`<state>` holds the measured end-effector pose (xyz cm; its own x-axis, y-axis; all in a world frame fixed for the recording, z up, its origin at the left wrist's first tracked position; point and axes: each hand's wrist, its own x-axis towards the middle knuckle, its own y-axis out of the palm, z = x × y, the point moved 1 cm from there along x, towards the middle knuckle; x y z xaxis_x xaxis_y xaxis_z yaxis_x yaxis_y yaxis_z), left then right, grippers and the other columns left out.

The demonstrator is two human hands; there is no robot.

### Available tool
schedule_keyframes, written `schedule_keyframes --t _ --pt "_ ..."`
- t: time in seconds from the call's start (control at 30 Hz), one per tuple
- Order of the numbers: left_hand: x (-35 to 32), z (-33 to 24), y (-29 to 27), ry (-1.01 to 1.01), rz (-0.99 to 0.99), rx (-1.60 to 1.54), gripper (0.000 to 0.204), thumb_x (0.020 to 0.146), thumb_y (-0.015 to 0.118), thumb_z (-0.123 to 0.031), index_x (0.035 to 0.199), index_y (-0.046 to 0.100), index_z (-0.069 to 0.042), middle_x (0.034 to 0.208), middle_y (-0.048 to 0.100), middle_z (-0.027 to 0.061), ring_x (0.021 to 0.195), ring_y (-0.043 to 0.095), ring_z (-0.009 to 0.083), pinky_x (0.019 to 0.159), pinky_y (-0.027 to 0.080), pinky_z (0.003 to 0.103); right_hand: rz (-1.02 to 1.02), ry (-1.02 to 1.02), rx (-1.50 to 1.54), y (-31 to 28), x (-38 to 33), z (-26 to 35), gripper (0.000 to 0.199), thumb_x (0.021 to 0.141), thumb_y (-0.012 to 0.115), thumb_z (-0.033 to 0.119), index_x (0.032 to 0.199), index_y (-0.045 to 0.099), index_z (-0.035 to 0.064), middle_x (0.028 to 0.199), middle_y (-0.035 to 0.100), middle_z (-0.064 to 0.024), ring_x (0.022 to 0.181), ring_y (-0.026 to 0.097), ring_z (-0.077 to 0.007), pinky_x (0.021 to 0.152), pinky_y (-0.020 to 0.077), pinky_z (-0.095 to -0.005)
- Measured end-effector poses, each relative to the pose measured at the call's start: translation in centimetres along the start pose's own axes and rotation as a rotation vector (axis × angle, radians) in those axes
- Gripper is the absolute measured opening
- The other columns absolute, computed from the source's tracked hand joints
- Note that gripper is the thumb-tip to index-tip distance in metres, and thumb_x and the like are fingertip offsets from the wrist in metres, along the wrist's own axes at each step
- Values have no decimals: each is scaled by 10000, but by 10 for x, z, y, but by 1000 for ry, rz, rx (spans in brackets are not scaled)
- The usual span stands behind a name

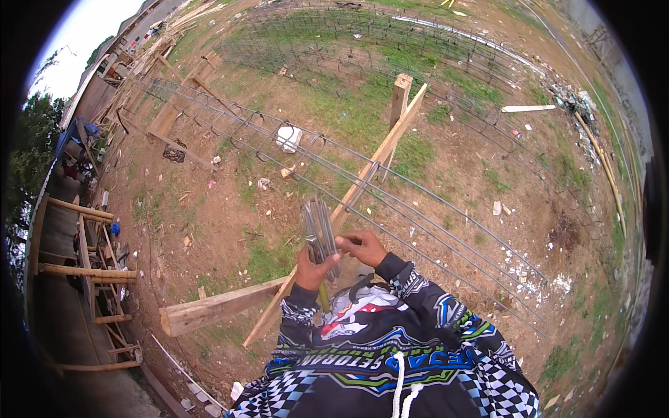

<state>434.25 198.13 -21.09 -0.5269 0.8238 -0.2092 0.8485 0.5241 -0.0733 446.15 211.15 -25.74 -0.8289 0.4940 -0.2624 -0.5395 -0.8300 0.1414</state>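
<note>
Outdoors, on a patchy lot of dirt and grass, a person in a black patterned jersey [390, 348] stands over a long cage of steel bars [418, 209] that runs diagonally across the ground, resting on a slanted wooden plank [362, 181] braced against an upright wooden post [400, 94]. The left hand [310, 268] is wrapped tightly around a bundle of bent steel stirrups [318, 226], fingers closed on its lower end so the bundle stands upright just above the near bars. The right hand [362, 247] sits just beside the bundle, its fingertips pinched together on the edge of one stirrup, thumb and forefinger meeting on the metal. Farther up the cage, toward the upper left, loops already ring the long bars at intervals, so that stretch looks fitted; the run of bars to the lower right, nearest the person's right side, appears bare, and judging from the full bundle in hand, much of the fitting there is yet to be done. A second wooden beam [216, 306] lies on the ground to the person's left, with a rough timber frame [87, 272] beyond it at the lot's edge. A white bucket-like container [288, 137] sits on the dirt past the cage, and more steel mesh [362, 35] lies flat on the grass in the distance.
</note>
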Motion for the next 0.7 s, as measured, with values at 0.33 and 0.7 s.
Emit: schedule_keyframes --t 0.33,0.7 --pt "45 -11 70 -36 272 -70 359 762 737 -57 1065 561 22 951 677 103 855 654 171 762 521 314 -530 -108 155 -42 -48 -10 268 939 575 223 912 614 -40 734 636 -58 668 576 -96 597 453 -261" --pt "54 -20 169 -43 743 -220 418 775 759 -163 1085 537 10 874 632 73 723 624 160 645 496 282 -747 -18 810 -91 -142 -10 227 961 541 225 987 577 2 682 569 -31 579 557 -121 562 478 -259"
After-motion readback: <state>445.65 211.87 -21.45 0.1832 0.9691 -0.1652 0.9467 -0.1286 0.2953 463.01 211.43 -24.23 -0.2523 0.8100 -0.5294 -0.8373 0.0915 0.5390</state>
